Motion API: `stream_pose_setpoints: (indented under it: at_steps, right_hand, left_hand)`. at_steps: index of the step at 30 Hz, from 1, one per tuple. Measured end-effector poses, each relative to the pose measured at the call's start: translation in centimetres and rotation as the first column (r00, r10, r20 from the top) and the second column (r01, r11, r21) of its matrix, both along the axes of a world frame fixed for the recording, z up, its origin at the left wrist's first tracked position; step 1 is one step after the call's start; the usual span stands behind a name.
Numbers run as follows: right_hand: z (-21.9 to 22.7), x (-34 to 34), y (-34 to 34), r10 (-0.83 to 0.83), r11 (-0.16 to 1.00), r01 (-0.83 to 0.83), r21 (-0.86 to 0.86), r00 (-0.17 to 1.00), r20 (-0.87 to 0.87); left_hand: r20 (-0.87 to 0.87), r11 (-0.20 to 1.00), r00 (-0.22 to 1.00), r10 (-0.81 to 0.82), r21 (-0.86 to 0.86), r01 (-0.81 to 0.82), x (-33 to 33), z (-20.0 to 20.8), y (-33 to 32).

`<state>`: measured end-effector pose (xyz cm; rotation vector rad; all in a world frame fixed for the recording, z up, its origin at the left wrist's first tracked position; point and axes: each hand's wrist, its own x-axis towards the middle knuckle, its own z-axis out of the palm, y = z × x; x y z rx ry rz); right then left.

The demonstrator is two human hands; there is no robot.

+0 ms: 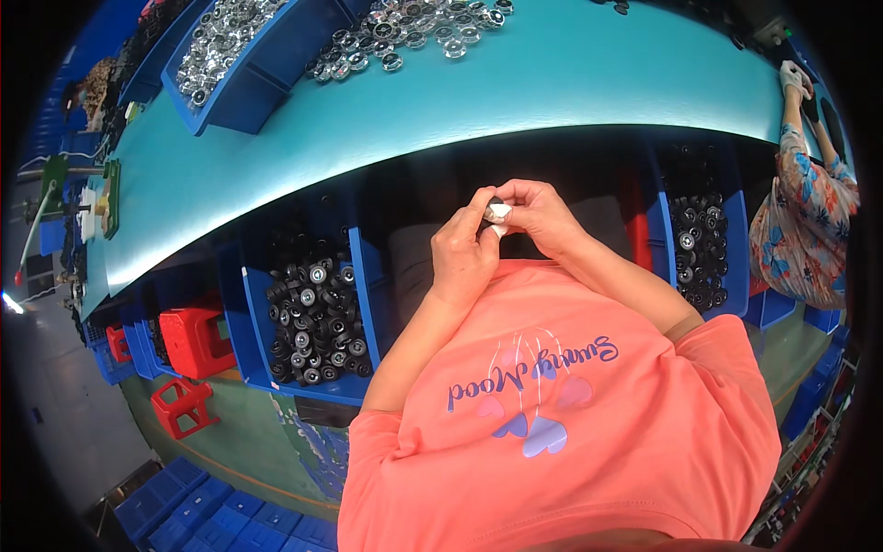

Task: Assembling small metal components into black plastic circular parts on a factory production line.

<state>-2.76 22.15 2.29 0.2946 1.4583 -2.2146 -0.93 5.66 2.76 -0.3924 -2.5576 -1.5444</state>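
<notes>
Before my chest, off the near edge of the table, my left hand [462,247] and my right hand [544,219] meet with fingertips pinched together. Between them sits a small dark piece with white on it [498,212]; fingers cover most of it, so its kind does not show. Left of my left arm, a blue bin [359,276] holds many small black wheels [317,322] with silver centres. A similar lot of black wheels [701,244] fills another blue bin beyond my right arm.
Clear round pieces with dark centres [391,41] lie loose on the turquoise table [515,97]; more fill a tilted blue bin [253,78]. Red stools [189,345] and stacked blue crates [198,506] stand at left. At far right works another person in a floral top [805,216].
</notes>
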Motion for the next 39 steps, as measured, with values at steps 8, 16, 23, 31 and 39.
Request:
stream_pose_setpoints:
  at_steps: [8, 16, 23, 31, 39]
  right_hand:
    - [0.5, -0.3, 0.8, 0.088, 0.980, -0.076, -0.186, 0.995, 0.054]
    - [0.2, -0.1, 0.3, 0.070, 0.983, -0.059, -0.174, 0.996, 0.058]
    - [1.0, 0.1, 0.2, 0.058, 0.998, -0.056, 0.041, 0.997, -0.043]
    - [0.2, 0.6, -0.2, 0.001, 0.985, 0.027, 0.170, 0.986, -0.164]
    - [1.4, 0.3, -0.2, -0.023, 0.996, 0.030, 0.083, 0.996, -0.082]
  left_hand:
    - [0.539, 0.783, 0.817, -0.205, 0.591, -0.193, -0.6, -0.1, -0.4]
    - [0.542, 0.856, 0.827, -0.150, 0.490, -0.166, -0.5, -0.1, -0.5]
    - [0.519, 0.752, 0.812, -0.269, 0.639, -0.159, -0.5, -0.9, -1.5]
    - [0.595, 0.838, 0.775, -0.214, 0.519, -0.168, -0.5, 0.1, -1.4]
    - [0.495, 0.702, 0.786, -0.371, 0.703, -0.112, -0.5, 0.0, -1.7]
